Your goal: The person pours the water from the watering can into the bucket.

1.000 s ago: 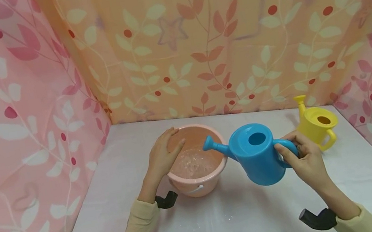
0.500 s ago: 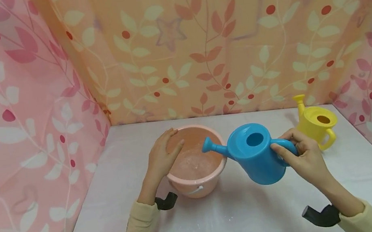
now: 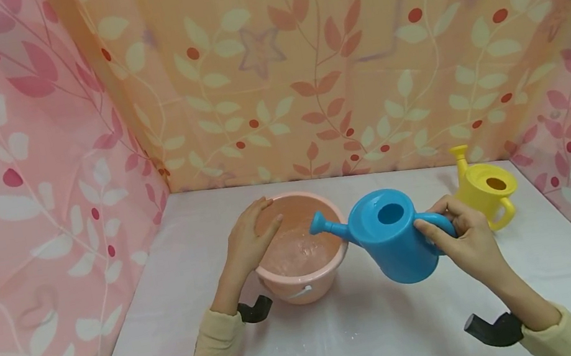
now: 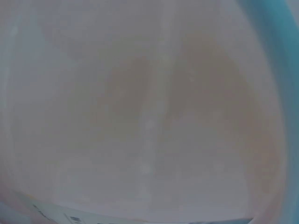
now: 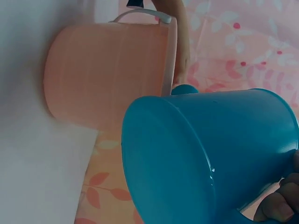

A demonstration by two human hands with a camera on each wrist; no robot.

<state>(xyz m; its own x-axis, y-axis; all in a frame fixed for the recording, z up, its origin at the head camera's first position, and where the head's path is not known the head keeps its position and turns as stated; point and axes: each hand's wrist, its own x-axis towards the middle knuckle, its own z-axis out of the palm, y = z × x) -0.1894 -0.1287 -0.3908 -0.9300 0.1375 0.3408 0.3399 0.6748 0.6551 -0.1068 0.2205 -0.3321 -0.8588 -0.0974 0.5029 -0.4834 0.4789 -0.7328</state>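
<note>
My right hand [image 3: 466, 239] grips the handle of a blue toy watering can [image 3: 401, 247], held up off the table with its spout pointing left. The spout's rose hangs over the right rim of a pink bucket [image 3: 302, 277] with wet-looking water inside. In the right wrist view, fingers [image 5: 275, 206] curl at the handle of the blue can [image 5: 233, 135], with the bucket [image 5: 107, 74] beyond it. My left hand [image 3: 247, 241] rests at the bucket's left rim, fingers and thumb extended and spread. The left wrist view is pale and blurred, with a teal edge at right.
A yellow toy watering can [image 3: 487, 194] stands at the back right, behind my right hand. The white table [image 3: 347, 344] shows a few small drops near its front. Flower-print cloth [image 3: 269, 80] walls it in at the back and both sides.
The blue can has shifted very slightly left and tips a touch more toward the bucket. The water in the bucket looks calmer than a second ago. The left hand stays at the rim.
</note>
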